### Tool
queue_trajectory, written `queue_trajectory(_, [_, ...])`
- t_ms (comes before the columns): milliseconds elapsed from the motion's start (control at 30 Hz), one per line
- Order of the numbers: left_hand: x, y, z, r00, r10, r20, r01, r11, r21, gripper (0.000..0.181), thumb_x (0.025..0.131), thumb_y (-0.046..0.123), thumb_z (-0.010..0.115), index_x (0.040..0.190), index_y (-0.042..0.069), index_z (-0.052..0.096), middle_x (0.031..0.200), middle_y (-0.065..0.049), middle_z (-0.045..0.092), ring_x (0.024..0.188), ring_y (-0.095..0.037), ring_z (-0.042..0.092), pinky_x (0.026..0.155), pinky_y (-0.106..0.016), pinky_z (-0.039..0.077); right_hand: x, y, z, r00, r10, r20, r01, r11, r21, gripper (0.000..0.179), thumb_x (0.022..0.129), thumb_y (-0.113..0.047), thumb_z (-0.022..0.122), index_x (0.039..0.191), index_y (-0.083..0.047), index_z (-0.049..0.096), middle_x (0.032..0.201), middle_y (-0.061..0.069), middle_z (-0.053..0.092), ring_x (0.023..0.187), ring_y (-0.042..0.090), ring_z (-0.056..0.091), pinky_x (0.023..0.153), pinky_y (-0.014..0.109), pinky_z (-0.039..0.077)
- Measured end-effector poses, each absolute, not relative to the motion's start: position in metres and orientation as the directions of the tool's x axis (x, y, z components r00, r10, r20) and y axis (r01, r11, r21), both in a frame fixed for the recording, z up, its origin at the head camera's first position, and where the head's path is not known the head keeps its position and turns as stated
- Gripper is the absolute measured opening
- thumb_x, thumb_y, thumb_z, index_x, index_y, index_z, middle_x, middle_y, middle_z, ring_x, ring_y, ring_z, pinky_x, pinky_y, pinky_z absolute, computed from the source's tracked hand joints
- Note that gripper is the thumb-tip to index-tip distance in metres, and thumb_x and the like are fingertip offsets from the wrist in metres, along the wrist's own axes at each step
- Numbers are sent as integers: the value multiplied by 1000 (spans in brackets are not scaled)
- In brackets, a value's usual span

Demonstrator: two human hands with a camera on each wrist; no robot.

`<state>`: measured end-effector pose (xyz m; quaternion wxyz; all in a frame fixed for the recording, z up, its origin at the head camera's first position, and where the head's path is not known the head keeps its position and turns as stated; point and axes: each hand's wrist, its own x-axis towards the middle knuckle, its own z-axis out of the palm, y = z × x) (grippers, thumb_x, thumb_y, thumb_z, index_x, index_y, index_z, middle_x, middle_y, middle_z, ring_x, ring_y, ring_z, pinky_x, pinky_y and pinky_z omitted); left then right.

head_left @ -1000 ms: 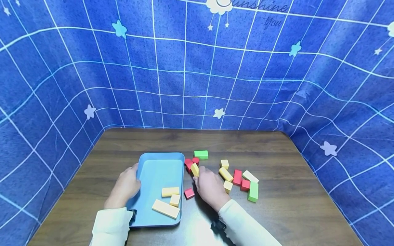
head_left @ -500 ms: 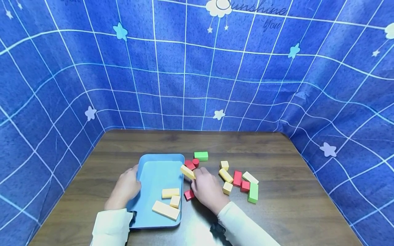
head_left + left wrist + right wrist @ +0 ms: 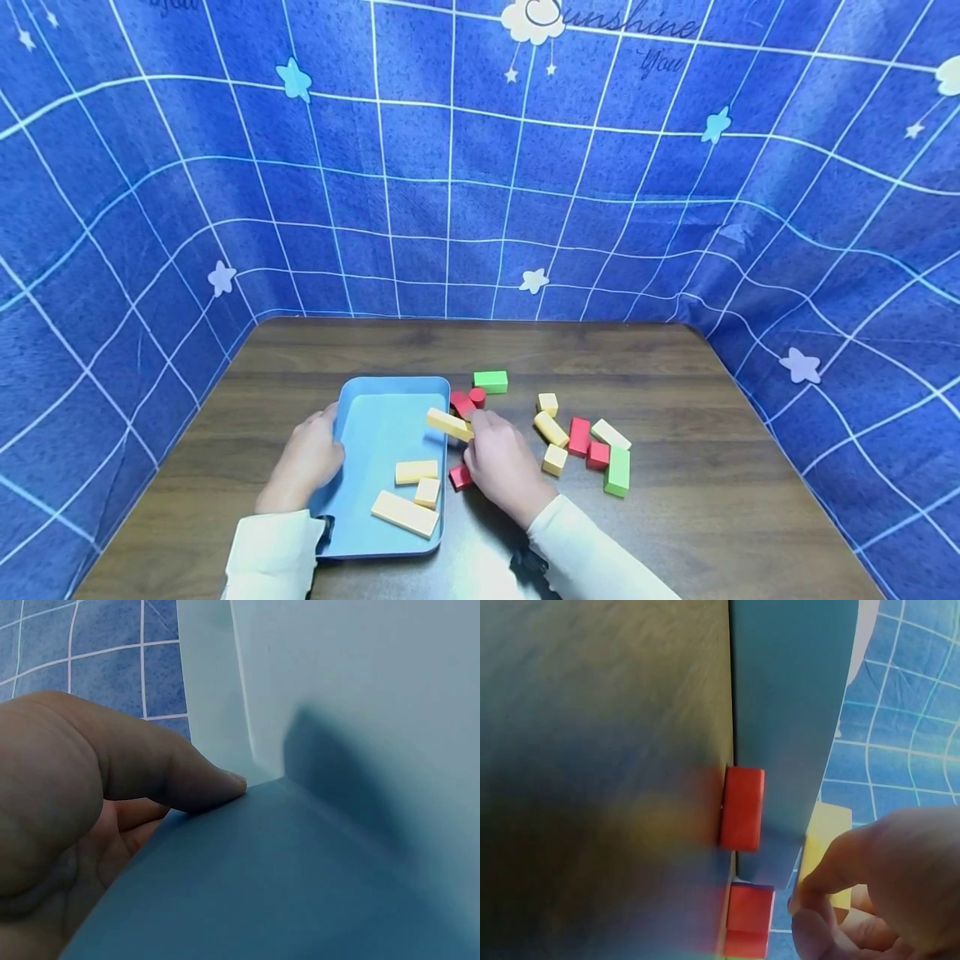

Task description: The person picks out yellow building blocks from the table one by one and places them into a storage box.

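Observation:
A blue tray (image 3: 386, 404) lies on the table, and my left hand (image 3: 307, 454) grips its left wall. In the left wrist view the thumb of that hand (image 3: 142, 757) presses on the tray's rim. My right hand (image 3: 506, 458) pinches a long yellow block (image 3: 448, 423), whose far end reaches over the tray's right rim. The right wrist view shows this yellow block (image 3: 829, 832) between thumb and fingers. Inside the tray are a yellow half-round block (image 3: 416, 472), a small yellow cube (image 3: 427, 492) and a flat yellow block (image 3: 405, 513).
Red blocks (image 3: 461, 404) and a green block (image 3: 491, 382) lie beside the tray's right wall, with another red block (image 3: 461, 477) nearer. Several yellow, red and green blocks (image 3: 617, 471) lie farther right. A blue patterned cloth (image 3: 480, 192) hangs behind the table.
My right hand has lifted the long yellow block from beside the red blocks and moved it left over the tray's right rim. My left hand stays on the tray.

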<state>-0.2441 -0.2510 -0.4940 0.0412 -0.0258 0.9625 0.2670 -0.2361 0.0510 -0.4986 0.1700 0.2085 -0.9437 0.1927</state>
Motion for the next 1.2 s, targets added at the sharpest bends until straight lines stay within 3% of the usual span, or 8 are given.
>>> queue_trajectory(200, [-243, -250, -492, -996, -28, -87, -69, 854, 515, 66, 97, -2, 48, 159, -9, 27, 151, -39, 42, 138, -59, 42, 109, -73, 38, -234, 49, -499, -827, -336, 450, -496, 812, -306, 26, 90, -16, 75, 109, -15, 58, 86, -2, 68, 72, 13, 62, 65, 31, 59])
queue_trajectory(467, [-243, -251, -491, -997, -22, -70, -55, 858, 511, 65, 96, -2, 49, 158, -10, 28, 149, -39, 44, 137, -59, 44, 108, -74, 39, -233, 50, -497, -798, -393, 457, -558, 767, -316, 25, 91, -23, 80, 110, -21, 63, 85, -6, 72, 72, 9, 54, 61, 22, 50])
queue_trajectory(867, [-242, -251, -493, -997, -24, -74, -60, 850, 523, 64, 98, -2, 48, 158, -10, 27, 151, -38, 43, 138, -59, 44, 107, -74, 39, -235, 42, -498, -735, -414, 537, -593, 776, -214, 19, 89, -29, 83, 100, -21, 70, 87, -8, 77, 68, 8, 59, 60, 24, 52])
queue_trajectory(1200, [-242, -251, -494, -998, -26, -64, -55, 856, 514, 65, 96, -3, 48, 157, -11, 28, 151, -39, 42, 139, -59, 41, 109, -73, 38, -236, 34, -495, -721, -428, 544, -624, 743, -243, 18, 88, -22, 83, 102, -18, 72, 92, -5, 79, 77, 10, 68, 71, 28, 60])
